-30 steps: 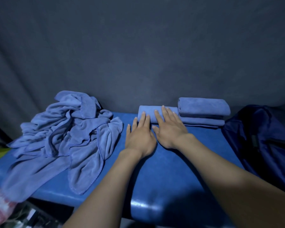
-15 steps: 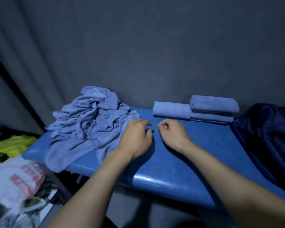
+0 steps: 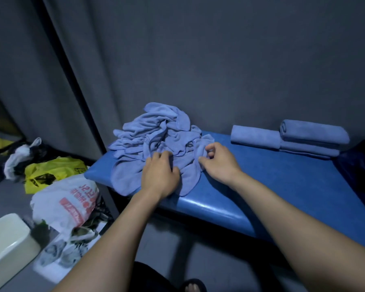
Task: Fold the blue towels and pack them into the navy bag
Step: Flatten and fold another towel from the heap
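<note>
A heap of crumpled blue towels lies on the left end of the blue padded bench. My left hand lies on the heap's front part, its fingers curled into the cloth. My right hand pinches the heap's right edge with curled fingers. Three folded blue towels sit at the back right: one flat, two stacked. The navy bag shows only as a dark shape at the bench's right end.
Plastic bags lie on the floor left of the bench: a yellow one, a white one with red print and a black and white one. A pale box stands at the lower left. Grey curtains hang behind.
Both hands left the folded towel at the back, drew back, then moved left onto the crumpled heap and took hold of it. The view swung left.
</note>
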